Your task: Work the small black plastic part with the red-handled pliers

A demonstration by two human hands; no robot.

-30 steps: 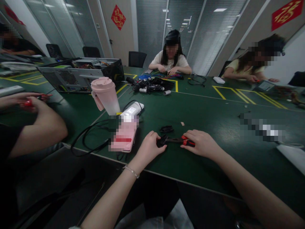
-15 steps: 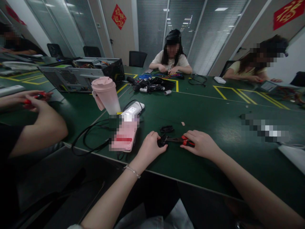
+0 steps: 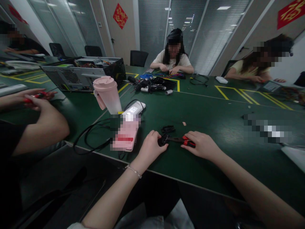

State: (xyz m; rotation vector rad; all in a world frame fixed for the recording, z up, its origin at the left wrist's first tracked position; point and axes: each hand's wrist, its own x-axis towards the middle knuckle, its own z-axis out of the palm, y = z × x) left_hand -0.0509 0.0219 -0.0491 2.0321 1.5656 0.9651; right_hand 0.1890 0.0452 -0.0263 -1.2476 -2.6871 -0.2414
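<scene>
Between its thumb and fingers, my left hand [image 3: 152,143] grips a small black plastic part [image 3: 163,140] just above the green table. My right hand [image 3: 200,143] is closed around the red and black handles of a pair of pliers [image 3: 188,142]. The pliers' long jaws point left and meet the black part; whether they pinch it I cannot tell. Just beyond my left hand lies another black plastic piece [image 3: 168,128]. A small pale scrap [image 3: 184,123] rests further off to its right.
Left of my hands lie a pink phone [image 3: 126,136], a white power strip [image 3: 134,109] and a black cable [image 3: 83,135]. Behind them stands a pink cup [image 3: 108,92]. An opened computer case [image 3: 78,76] is further back. A neighbour's arm [image 3: 47,117] reaches in at left.
The view has shifted slightly. My hands keep the black part and the pliers in nearly the same position.
</scene>
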